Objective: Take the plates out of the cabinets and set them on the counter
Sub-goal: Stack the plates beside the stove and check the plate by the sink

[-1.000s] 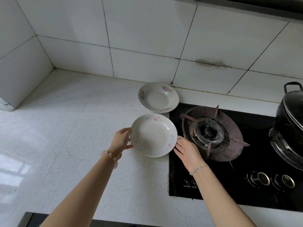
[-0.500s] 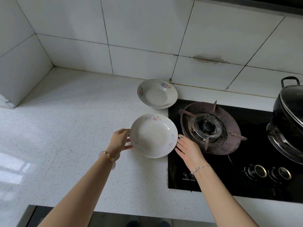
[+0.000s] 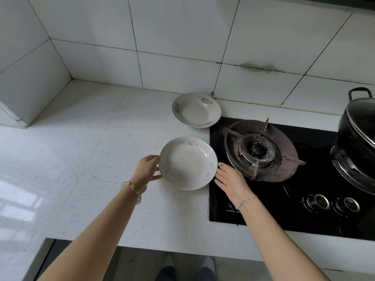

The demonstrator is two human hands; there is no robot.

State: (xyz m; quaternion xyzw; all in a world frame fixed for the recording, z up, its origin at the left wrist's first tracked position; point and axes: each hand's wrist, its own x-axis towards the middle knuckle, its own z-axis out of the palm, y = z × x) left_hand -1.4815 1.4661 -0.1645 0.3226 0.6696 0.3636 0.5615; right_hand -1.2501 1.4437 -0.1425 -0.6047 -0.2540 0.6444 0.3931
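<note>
A shallow white ceramic plate with pink flowers [image 3: 187, 163] sits on the speckled white table [image 3: 81, 159], just beside the black glass hob [image 3: 304, 209]; the left hand [image 3: 147, 170] holds its left rim in a narrow grip, thumb beneath; the right hand [image 3: 230, 179] lies open, fingertips at its right rim. A second white flowered plate [image 3: 196, 110] rests nearer the table's back edge, apart from the first.

Two bare forearms without sleeves rise from the bottom of the frame. The left hand [image 3: 146, 169] has a bracelet of pale pink beads with gold pieces at its wrist. The right hand [image 3: 231, 180] has teal-painted nails and a thin silver chain bracelet.
</note>
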